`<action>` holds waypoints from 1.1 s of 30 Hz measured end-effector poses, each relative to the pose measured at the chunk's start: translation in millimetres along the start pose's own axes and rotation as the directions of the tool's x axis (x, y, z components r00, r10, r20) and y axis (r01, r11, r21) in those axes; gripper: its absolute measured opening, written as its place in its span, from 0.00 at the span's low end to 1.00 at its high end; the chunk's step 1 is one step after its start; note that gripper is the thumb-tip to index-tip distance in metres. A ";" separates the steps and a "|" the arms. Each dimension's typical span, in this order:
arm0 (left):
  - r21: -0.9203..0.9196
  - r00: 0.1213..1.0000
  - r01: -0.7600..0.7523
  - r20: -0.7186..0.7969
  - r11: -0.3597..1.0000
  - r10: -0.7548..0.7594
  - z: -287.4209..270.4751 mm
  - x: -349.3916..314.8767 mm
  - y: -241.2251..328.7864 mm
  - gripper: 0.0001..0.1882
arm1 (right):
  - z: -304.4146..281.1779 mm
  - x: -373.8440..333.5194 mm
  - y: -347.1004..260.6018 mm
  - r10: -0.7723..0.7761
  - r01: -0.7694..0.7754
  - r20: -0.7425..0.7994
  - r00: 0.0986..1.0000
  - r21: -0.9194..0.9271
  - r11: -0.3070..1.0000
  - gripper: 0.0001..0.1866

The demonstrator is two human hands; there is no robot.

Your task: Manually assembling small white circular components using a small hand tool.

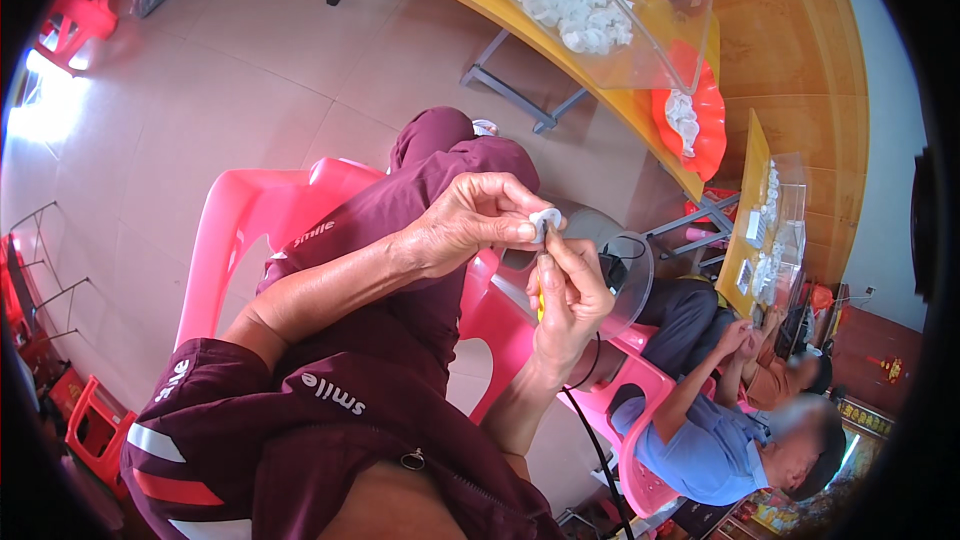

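My left hand (470, 222) pinches a small white rounded piece (545, 219) between thumb and fingertips, out in front of my lap. Close against it is my right hand (572, 295), closed around a slim tool with a yellow handle (541, 306). The tool's dark, narrow tip meets the white piece. Fingers cover most of the tool, so its exact kind cannot be made out. Just beyond and below the hands is a round see-through plastic basin (640, 285), with something dark inside it.
A clear bin (690, 50) heaped with white pieces stands on a yellow folding table (560, 55). Near it sits a red scalloped dish (712, 115). At right, two people work beside another yellow table (757, 155). A pink chair (235, 220) and a black cable (597, 440) are close by.
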State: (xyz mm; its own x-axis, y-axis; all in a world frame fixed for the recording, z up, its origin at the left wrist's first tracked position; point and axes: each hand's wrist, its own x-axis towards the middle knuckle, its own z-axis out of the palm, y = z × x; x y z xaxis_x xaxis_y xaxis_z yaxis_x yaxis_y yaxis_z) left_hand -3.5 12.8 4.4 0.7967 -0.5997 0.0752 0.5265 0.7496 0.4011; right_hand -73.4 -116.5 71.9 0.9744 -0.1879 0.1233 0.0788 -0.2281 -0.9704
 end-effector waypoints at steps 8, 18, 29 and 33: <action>0.144 0.997 -0.083 0.009 0.986 0.082 -2.6 1.3 1.2 0.10 | 4.0 -0.2 0.0 -0.041 0.039 -0.023 0.999 -0.078 0.996 0.14; 0.064 1.000 -0.023 0.019 0.998 0.022 -1.2 -0.3 3.6 0.10 | 3.2 -2.4 0.9 0.087 -0.086 0.006 0.996 0.230 0.969 0.12; 0.120 1.000 0.026 -0.015 0.992 -0.024 -5.6 -1.6 2.9 0.11 | 1.1 -3.3 -3.5 0.108 -0.110 0.032 0.994 0.068 0.992 0.13; 0.180 0.999 -0.005 -0.042 0.984 0.013 -4.2 0.0 2.4 0.10 | 10.1 -7.6 0.1 -0.014 0.003 -0.061 0.998 -0.171 0.985 0.15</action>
State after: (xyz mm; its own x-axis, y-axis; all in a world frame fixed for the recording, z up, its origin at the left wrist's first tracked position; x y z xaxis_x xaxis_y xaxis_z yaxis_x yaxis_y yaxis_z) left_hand -0.9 15.7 1.6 0.8154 -0.5774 0.0420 0.4599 0.6902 0.5587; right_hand -78.7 -105.4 68.8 0.9584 -0.2429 0.1496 0.0450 -0.3890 -0.9202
